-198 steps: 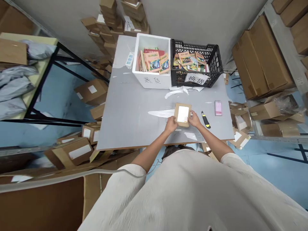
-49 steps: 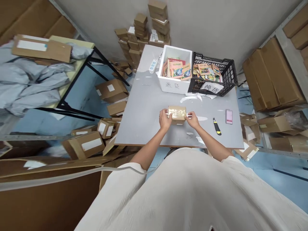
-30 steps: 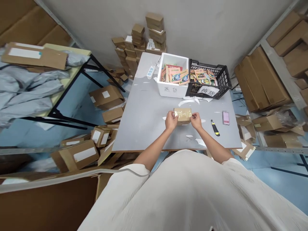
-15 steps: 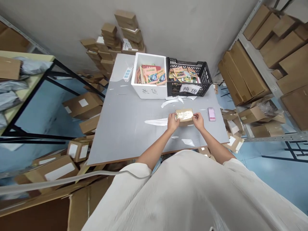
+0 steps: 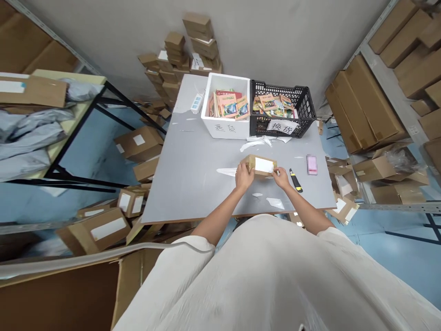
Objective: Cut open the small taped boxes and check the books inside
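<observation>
A small cardboard box (image 5: 251, 162) with a white label (image 5: 264, 165) on its near face is between my hands, tilted over the grey table (image 5: 186, 184). My left hand (image 5: 244, 176) grips the box at its left end. The fingers of my right hand (image 5: 281, 177) are pinched at the label's lower right corner. Just right of that hand lies a black and yellow utility knife (image 5: 296, 180). A pink card-like thing in a clear case (image 5: 312, 164) rests farther right. Scraps of white paper (image 5: 275, 202) are scattered around the box.
At the table's back stand a white foam box (image 5: 225, 128) and a black plastic crate (image 5: 283, 118), both with booklets inside. A white and blue packet (image 5: 196, 103) lies to their left. Cardboard boxes (image 5: 138, 142) crowd the floor, and a loaded shelf (image 5: 386, 92) stands at right.
The box has been turned so its white labelled face shows instead of the shiny taped one. The utility knife now shows beside my right hand. The whole view has shifted to the left.
</observation>
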